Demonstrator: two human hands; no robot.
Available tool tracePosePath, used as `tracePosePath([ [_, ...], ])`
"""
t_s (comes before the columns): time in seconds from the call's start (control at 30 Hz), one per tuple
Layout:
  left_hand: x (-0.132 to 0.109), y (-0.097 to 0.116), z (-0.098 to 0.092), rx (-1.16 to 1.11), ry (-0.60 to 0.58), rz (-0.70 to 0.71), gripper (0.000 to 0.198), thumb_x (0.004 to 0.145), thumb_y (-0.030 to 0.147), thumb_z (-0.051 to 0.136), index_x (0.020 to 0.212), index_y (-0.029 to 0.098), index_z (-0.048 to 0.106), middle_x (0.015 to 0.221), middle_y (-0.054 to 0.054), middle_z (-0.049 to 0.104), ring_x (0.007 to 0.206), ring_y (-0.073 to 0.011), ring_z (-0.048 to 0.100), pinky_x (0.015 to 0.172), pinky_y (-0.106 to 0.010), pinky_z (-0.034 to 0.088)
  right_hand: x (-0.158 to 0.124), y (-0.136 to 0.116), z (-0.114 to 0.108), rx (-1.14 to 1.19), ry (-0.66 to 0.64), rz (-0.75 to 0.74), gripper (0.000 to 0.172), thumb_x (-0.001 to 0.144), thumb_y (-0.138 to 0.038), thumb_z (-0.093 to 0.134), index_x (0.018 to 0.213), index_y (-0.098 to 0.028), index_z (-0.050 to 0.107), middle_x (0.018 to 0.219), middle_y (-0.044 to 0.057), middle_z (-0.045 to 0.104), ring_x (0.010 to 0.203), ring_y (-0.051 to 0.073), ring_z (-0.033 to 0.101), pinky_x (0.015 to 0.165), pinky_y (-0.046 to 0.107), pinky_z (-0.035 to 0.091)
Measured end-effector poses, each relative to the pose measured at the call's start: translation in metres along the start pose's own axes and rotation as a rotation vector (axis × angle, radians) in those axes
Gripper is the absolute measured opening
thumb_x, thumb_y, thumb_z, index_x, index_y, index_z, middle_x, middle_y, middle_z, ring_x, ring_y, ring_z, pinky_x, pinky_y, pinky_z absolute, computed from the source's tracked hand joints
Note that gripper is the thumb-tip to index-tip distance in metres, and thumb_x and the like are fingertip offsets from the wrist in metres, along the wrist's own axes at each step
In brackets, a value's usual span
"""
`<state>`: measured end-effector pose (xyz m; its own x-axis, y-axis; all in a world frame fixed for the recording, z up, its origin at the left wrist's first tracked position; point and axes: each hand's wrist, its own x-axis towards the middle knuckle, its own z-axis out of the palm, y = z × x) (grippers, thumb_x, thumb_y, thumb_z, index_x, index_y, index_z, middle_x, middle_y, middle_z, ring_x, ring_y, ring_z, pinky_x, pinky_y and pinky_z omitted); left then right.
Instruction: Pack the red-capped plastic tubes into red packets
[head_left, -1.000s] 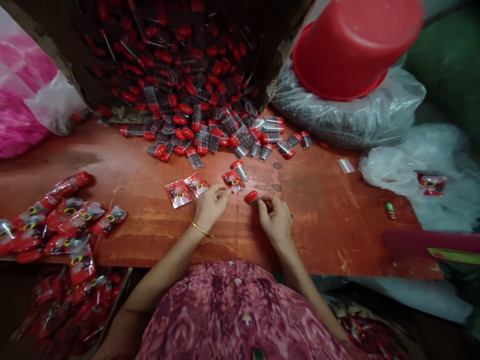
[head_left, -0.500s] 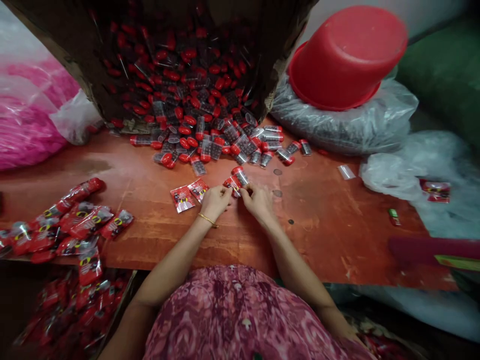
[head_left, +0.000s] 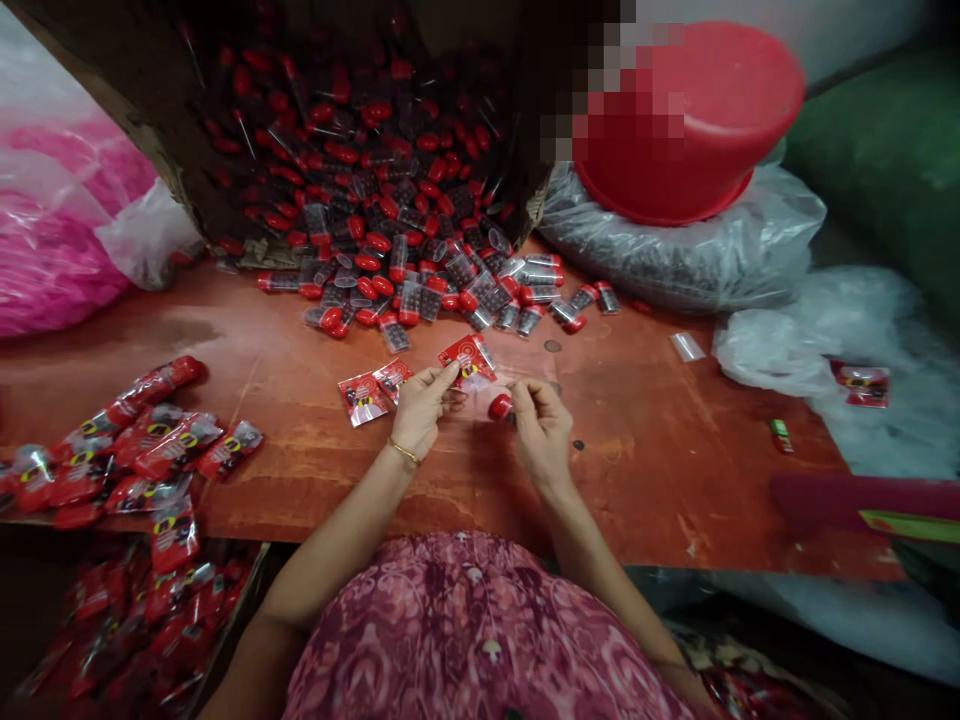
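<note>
My left hand (head_left: 421,408), with a gold bangle at the wrist, pinches a red printed plastic packet (head_left: 469,362) by its near edge. Closed in my right hand (head_left: 543,428) is a small container whose red cap (head_left: 501,406) points left toward the packet; my fingers hide most of its body. Two flat red packets (head_left: 363,399) lie on the table just left of my left hand. Beyond both hands spreads a heap of clear, red-capped containers (head_left: 409,296) with dark contents, spilling from a cardboard box (head_left: 142,110).
Filled red packets (head_left: 161,440) are piled at the table's left edge, above a box of more packets (head_left: 150,620). A pink bag (head_left: 60,220) stands at the back left. An upturned red tub (head_left: 690,130) rests on a clear bag (head_left: 675,260) at the back right.
My hands have moved apart. The right has drawn the red-capped container right and toward me, away from the packet. The packet now shows more of its face in my left hand.
</note>
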<state>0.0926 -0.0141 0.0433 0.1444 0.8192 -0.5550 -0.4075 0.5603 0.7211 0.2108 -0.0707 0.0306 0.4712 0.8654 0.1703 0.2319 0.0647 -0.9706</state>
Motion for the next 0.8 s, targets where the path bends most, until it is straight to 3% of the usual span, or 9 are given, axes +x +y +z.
tracePosePath([
  [0.23, -0.011, -0.005, 0.007, -0.039, -0.007, 0.024, 0.036, 0.051, 0.039, 0.080, 0.060, 0.014, 0.055, 0.052, 0.003, 0.062, 0.044, -0.0063, 0.056, 0.043, -0.016, 0.043, -0.020, 0.013, 0.019, 0.159, -0.048, 0.083, 0.019, 0.073, -0.031, 0.063, 0.088, -0.019, 0.065, 0.079, 0.001, 0.066, 0.071, 0.013, 0.059, 0.072, 0.028, 0.048],
  [0.37, -0.017, -0.011, 0.007, -0.040, -0.025, 0.034, 0.039, 0.051, 0.042, 0.079, 0.060, 0.015, 0.053, 0.055, 0.001, 0.064, 0.044, -0.0079, 0.056, 0.045, -0.019, 0.045, -0.020, 0.013, 0.024, 0.219, -0.063, 0.141, 0.016, 0.073, -0.031, 0.062, 0.081, -0.019, 0.067, 0.075, 0.000, 0.067, 0.068, 0.013, 0.059, 0.071, 0.030, 0.050],
  [0.53, -0.017, -0.013, 0.001, -0.058, -0.062, 0.013, 0.039, 0.049, 0.040, 0.080, 0.059, 0.015, 0.052, 0.056, 0.002, 0.063, 0.049, -0.0085, 0.059, 0.050, -0.019, 0.046, -0.025, 0.010, 0.024, 0.168, -0.013, 0.111, 0.013, 0.073, -0.031, 0.062, 0.071, -0.018, 0.064, 0.064, -0.002, 0.062, 0.058, 0.011, 0.054, 0.062, 0.027, 0.048],
  [0.67, -0.013, -0.005, -0.007, -0.084, 0.010, 0.016, 0.032, 0.054, 0.034, 0.080, 0.064, 0.014, 0.057, 0.057, 0.003, 0.063, 0.052, -0.0081, 0.060, 0.051, -0.017, 0.045, -0.021, 0.016, 0.008, -0.023, 0.029, 0.009, 0.020, 0.080, -0.036, 0.054, 0.075, -0.018, 0.061, 0.067, 0.001, 0.060, 0.061, 0.013, 0.054, 0.062, 0.028, 0.047],
  [0.8, -0.011, 0.002, -0.014, -0.109, 0.006, -0.004, 0.029, 0.057, 0.033, 0.079, 0.068, 0.014, 0.059, 0.060, 0.001, 0.065, 0.053, -0.0082, 0.061, 0.050, -0.017, 0.045, -0.013, 0.031, -0.030, -0.595, -0.032, -0.195, 0.033, 0.078, -0.042, 0.056, 0.098, -0.016, 0.061, 0.103, 0.013, 0.061, 0.096, 0.026, 0.054, 0.085, 0.043, 0.042],
])
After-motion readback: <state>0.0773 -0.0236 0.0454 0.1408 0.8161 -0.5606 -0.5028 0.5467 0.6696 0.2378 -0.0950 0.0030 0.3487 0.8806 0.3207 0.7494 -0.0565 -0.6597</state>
